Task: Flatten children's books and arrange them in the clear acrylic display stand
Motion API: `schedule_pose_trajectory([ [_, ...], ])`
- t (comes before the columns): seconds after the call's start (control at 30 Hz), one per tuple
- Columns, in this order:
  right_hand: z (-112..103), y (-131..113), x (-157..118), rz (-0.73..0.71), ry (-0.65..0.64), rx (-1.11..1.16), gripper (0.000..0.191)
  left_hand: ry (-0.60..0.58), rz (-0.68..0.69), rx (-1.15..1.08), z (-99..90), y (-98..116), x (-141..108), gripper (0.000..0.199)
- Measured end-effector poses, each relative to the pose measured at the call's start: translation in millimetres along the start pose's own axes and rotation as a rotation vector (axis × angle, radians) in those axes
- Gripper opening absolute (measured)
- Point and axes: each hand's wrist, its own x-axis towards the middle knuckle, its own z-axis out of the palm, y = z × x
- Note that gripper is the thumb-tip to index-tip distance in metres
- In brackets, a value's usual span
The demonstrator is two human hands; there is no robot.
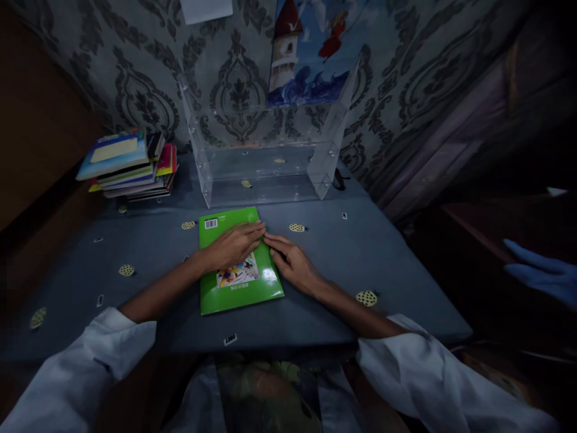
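A green book (238,298) lies flat on the table, its back cover up with a barcode at the top left and a coloured picture low in the middle. Across the cover rests my left hand (237,243), flat, with fingers stretched toward the book's right edge. My right hand (293,261) is at that same edge, its fingers extended and the fingertips touching the book's side near my left fingertips. Neither hand grasps the book. My left palm hides part of the cover picture.
A clear acrylic shelf (265,191) stands at the back against the patterned wall. To its left is a stack of books (130,168). A small black item (340,180) lies beside the shelf's right foot. Something blue, like a glove (541,270), shows at far right.
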Motion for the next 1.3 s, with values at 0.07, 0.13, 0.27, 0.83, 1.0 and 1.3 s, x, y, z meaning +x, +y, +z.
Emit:
schedule_pose_trajectory([
  [0.07,-1,-4,-6,0.000,-0.004,0.004,0.045,-0.004,0.008,-0.010,-1.2,5,-3,0.044],
  [0.13,-3,-8,-12,0.004,-0.010,0.004,0.044,-0.011,0.016,-0.011,-2.4,11,-5,0.043],
  [0.27,-5,-16,-26,0.014,-0.018,-0.004,0.044,-0.023,0.031,-0.019,-1.5,21,-11,0.043],
  [0.83,-6,-12,-73,-0.086,-0.047,-0.012,0.054,-0.094,0.069,0.022,6.9,66,-45,0.084],
  [1.0,-3,-11,-60,-0.089,-0.059,-0.025,0.052,-0.098,0.049,0.020,2.0,59,-43,0.077],
  [1.3,6,-10,-38,-0.116,-0.050,-0.063,0.048,-0.130,0.032,0.004,-6.4,37,-39,0.075],
])
